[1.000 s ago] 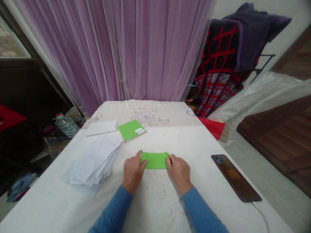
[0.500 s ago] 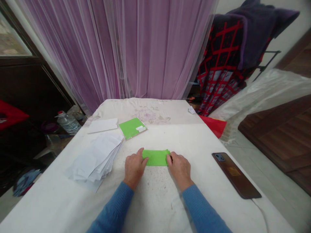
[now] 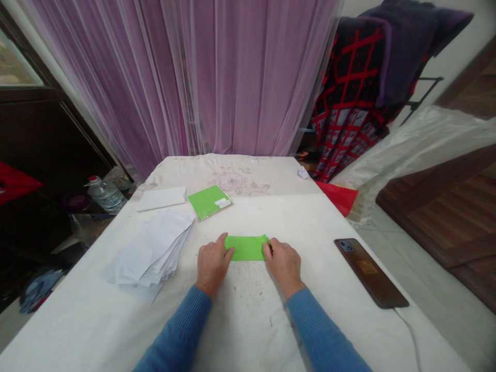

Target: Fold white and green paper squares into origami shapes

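A folded piece of green paper point(image 3: 246, 248) lies on the white tablecloth in front of me, its long side running left to right. My left hand point(image 3: 213, 262) grips its left end, thumb on top near the lower corner. At the right end my right hand point(image 3: 284, 262) pinches the paper between thumb and curled fingers. The fingertips beneath the paper are partly hidden. Beyond the hands sits a flat green packet point(image 3: 210, 202) in clear wrapping with a white label.
Left of my hands lies a fanned stack of white sheets point(image 3: 149, 250), with a flat white packet point(image 3: 163, 198) behind it. A brown phone point(image 3: 370, 273) with a cable rests near the table's right edge. A crumpled white scrap point(image 3: 303, 172) is at the far right corner.
The whole view has shifted slightly. Both hands keep the same hold on the green paper, and nothing else has visibly moved.
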Action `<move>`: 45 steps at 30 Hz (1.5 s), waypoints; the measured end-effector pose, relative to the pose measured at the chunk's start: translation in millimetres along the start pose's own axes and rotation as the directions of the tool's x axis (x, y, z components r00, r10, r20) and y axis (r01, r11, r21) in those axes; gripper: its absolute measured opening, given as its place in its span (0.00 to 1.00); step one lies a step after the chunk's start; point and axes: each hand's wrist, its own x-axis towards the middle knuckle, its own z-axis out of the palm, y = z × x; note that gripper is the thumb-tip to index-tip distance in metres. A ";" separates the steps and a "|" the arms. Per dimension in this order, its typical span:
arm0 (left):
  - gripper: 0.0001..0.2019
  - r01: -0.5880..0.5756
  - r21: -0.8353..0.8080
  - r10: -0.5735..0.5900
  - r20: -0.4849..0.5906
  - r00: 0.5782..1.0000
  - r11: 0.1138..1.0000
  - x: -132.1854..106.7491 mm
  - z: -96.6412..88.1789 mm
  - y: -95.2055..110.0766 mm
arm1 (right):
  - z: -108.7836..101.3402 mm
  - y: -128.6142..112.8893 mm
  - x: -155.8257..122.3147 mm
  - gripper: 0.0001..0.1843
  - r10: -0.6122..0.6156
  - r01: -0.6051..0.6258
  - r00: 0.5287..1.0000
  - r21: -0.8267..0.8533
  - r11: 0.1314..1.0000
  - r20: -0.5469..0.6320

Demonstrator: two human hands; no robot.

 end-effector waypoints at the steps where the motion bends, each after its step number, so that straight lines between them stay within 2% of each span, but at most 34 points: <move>1: 0.25 -0.001 -0.001 0.001 -0.001 1.000 1.000 0.0 -0.1 0.1 | 0.4 0.1 0.0 0.13 0.000 0.000 1.000 0.002 1.000 -0.001; 23: 0.23 -0.025 0.016 0.025 -0.029 0.999 1.000 0.1 1.9 -1.6 | 1.1 0.9 -0.7 0.11 -0.018 0.017 1.000 0.037 0.999 0.004; 26: 0.20 -0.070 0.020 0.071 -0.097 0.993 0.997 -1.4 3.1 -1.8 | 0.8 0.9 -0.4 0.11 -0.013 0.012 1.000 0.043 0.999 0.017; 29: 0.14 -0.164 0.029 0.166 -0.214 0.963 0.986 -3.9 5.9 -0.9 | 0.3 0.6 -0.1 0.11 -0.006 0.005 1.000 0.047 0.999 0.020; 31: 0.12 -0.281 0.018 0.276 -0.257 0.926 0.959 -5.7 9.3 0.7 | 0.1 0.2 0.1 0.11 -0.001 0.000 1.000 0.049 0.999 0.021; 34: 0.12 -0.506 -0.016 0.487 -0.241 0.839 0.863 -8.0 16.2 4.4 | 0.0 -0.3 0.3 0.10 0.001 -0.002 1.000 0.049 0.999 0.025; 37: 0.14 -0.608 -0.040 0.591 -0.196 0.783 0.793 -9.7 21.7 7.4 | 0.3 -0.8 0.1 0.09 0.004 -0.006 0.999 0.050 0.999 0.034; 42: 0.16 -0.614 -0.072 0.599 -0.158 0.785 0.786 -9.4 23.1 7.6 | 2.3 -0.5 -0.4 0.06 0.046 -0.047 0.999 0.095 0.994 0.020; 45: 0.16 -0.602 -0.082 0.590 -0.134 0.796 0.794 -8.4 22.1 7.0 | 3.8 1.8 -0.8 0.08 0.057 -0.055 0.998 0.130 0.990 -0.007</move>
